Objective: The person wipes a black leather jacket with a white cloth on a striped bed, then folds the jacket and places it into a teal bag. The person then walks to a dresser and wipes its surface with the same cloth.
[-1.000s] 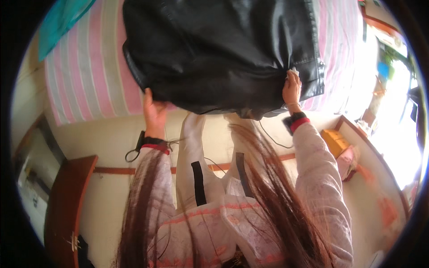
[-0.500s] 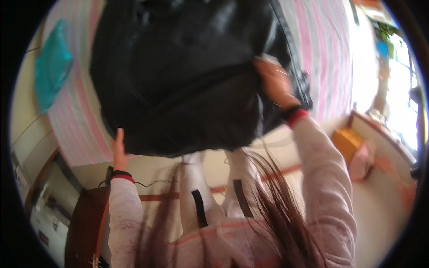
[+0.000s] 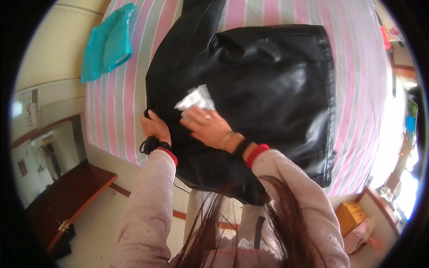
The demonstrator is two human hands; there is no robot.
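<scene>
A black leather jacket lies spread over a bed with a striped pink, white and grey sheet. My left hand grips the jacket's left edge, its thumb over the leather and the other fingers partly hidden. My right hand rests palm down on the jacket, with a crumpled white wipe under its fingers and sticking out beyond them. One sleeve stretches toward the far side, and the near part of the jacket hangs at the bed's front edge, by my legs.
A teal plastic packet lies at the bed's far left. To the left stands a dark red-brown table. A small wooden drawer box and a pink bag are at the lower right, beside a bright window.
The view has shifted, and the jacket now shows more fully. My right hand has moved left across the leather with the wipe. My left hand has come onto the jacket's edge.
</scene>
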